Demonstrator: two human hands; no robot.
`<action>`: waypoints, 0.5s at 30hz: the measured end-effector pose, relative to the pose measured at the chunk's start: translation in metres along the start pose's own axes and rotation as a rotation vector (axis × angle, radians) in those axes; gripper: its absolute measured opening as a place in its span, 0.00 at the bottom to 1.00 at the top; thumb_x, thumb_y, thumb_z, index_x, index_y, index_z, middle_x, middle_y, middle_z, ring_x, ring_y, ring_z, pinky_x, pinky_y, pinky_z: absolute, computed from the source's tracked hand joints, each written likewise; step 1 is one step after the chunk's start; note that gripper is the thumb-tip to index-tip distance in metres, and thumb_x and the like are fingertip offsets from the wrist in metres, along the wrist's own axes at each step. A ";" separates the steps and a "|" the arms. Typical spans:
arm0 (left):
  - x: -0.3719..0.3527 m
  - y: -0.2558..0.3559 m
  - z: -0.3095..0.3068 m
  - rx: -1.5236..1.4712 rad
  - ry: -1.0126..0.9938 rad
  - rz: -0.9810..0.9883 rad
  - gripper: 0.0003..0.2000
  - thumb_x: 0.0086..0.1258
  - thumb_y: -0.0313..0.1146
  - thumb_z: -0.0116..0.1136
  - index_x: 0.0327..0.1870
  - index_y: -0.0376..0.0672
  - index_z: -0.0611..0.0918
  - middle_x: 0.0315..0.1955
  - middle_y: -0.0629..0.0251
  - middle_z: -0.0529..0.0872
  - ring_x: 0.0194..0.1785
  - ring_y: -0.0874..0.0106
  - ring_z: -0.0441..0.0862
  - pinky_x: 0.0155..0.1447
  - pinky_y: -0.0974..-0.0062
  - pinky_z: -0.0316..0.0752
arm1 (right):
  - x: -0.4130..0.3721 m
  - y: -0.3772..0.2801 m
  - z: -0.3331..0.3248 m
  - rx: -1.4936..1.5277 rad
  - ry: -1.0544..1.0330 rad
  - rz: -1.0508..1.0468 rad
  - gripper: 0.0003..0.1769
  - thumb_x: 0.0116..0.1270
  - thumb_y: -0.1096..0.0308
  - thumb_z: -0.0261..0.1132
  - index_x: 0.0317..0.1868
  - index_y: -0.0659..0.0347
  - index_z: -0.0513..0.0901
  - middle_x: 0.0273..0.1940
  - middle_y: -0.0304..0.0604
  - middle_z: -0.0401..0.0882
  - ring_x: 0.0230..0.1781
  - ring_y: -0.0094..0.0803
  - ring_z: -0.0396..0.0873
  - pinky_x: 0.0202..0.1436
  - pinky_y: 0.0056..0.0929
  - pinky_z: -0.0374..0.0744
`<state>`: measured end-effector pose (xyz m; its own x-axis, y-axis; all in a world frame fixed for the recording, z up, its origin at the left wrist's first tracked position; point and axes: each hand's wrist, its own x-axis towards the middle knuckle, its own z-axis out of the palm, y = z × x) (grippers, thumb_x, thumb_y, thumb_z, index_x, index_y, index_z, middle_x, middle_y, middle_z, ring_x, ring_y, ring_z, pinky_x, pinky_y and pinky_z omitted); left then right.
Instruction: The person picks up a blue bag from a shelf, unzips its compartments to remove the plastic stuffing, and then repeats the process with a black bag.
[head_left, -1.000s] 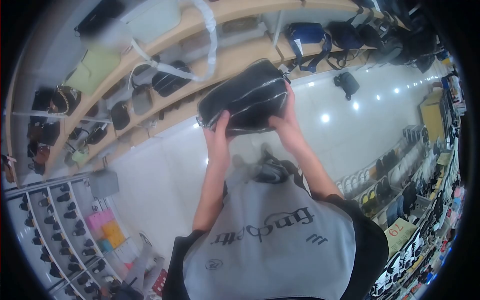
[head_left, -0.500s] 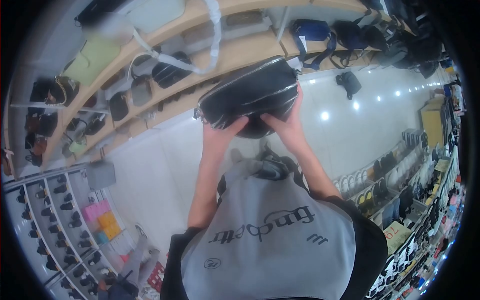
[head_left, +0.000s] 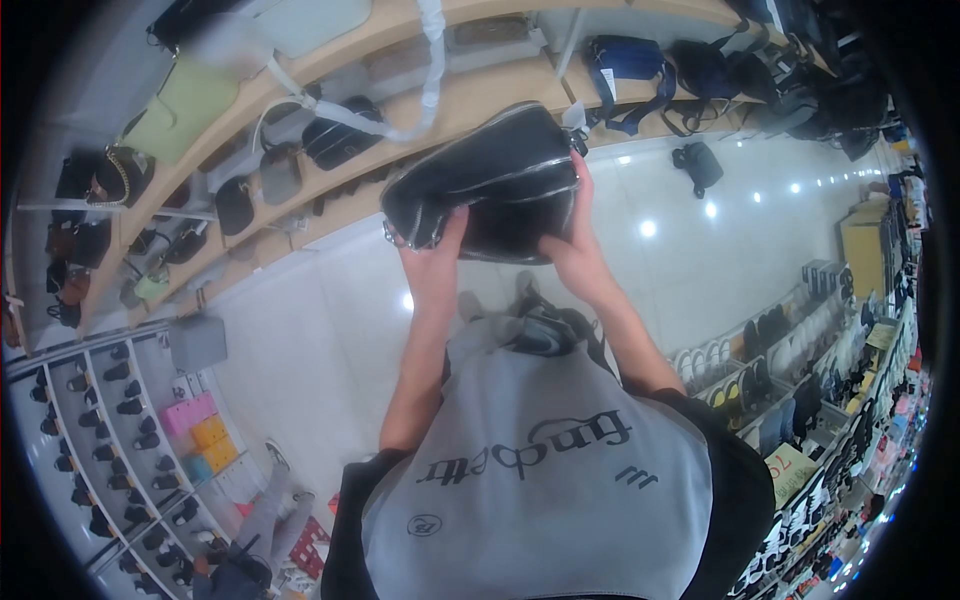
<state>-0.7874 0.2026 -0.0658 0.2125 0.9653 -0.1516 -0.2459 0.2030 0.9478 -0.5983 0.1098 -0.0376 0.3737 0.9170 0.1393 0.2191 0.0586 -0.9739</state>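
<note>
A black handbag [head_left: 500, 165] with silver zips is held up in front of me, tilted with its right end higher. My left hand [head_left: 432, 265] grips its lower left end, the thumb lying up against the near side. At the other end my right hand [head_left: 577, 240] is closed round the bag's side, its thumb on the lower edge. The fingers behind the bag are hidden. A pale tag [head_left: 575, 115] hangs by the upper right corner.
Wooden shelves [head_left: 300, 190] with several bags curve across the top and left. A navy bag [head_left: 625, 65] stands on a shelf. Shoe racks [head_left: 100, 440] are at lower left, more shoes [head_left: 760, 380] at right. Another person [head_left: 265, 530] is at lower left. A dark bag [head_left: 700, 165] lies beyond.
The handbag has tipped, showing more of its near side, and shifted slightly left. My left thumb has moved up onto that side, and my thumbs are farther apart.
</note>
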 end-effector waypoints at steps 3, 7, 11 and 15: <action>-0.008 0.010 -0.005 0.111 -0.102 -0.013 0.37 0.74 0.21 0.78 0.81 0.45 0.71 0.68 0.62 0.85 0.71 0.70 0.83 0.73 0.68 0.82 | 0.001 0.000 0.006 0.336 0.159 0.291 0.62 0.66 0.84 0.62 0.95 0.48 0.41 0.84 0.55 0.61 0.83 0.48 0.68 0.74 0.40 0.81; -0.008 0.004 -0.011 -0.064 -0.346 0.012 0.50 0.65 0.16 0.80 0.86 0.46 0.60 0.73 0.56 0.77 0.75 0.63 0.80 0.77 0.61 0.82 | 0.007 -0.018 0.005 0.512 0.202 0.560 0.57 0.74 0.75 0.67 0.95 0.46 0.43 0.74 0.51 0.72 0.66 0.41 0.83 0.65 0.44 0.85; -0.004 0.009 0.001 -0.076 -0.144 -0.016 0.44 0.68 0.16 0.76 0.83 0.42 0.63 0.70 0.57 0.81 0.71 0.65 0.83 0.74 0.65 0.82 | 0.008 -0.017 -0.001 0.416 0.187 0.463 0.52 0.78 0.65 0.73 0.92 0.51 0.50 0.74 0.51 0.74 0.64 0.43 0.84 0.64 0.45 0.86; -0.005 0.006 0.010 0.045 -0.026 0.126 0.38 0.70 0.13 0.73 0.79 0.43 0.67 0.66 0.59 0.84 0.67 0.69 0.85 0.71 0.69 0.83 | 0.004 0.004 0.011 -0.255 0.470 -0.057 0.38 0.71 0.65 0.81 0.77 0.60 0.74 0.65 0.51 0.82 0.60 0.43 0.86 0.64 0.43 0.86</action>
<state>-0.7805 0.1974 -0.0567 0.2075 0.9780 -0.0235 -0.2292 0.0720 0.9707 -0.6059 0.1184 -0.0425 0.7052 0.6364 0.3126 0.4407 -0.0482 -0.8963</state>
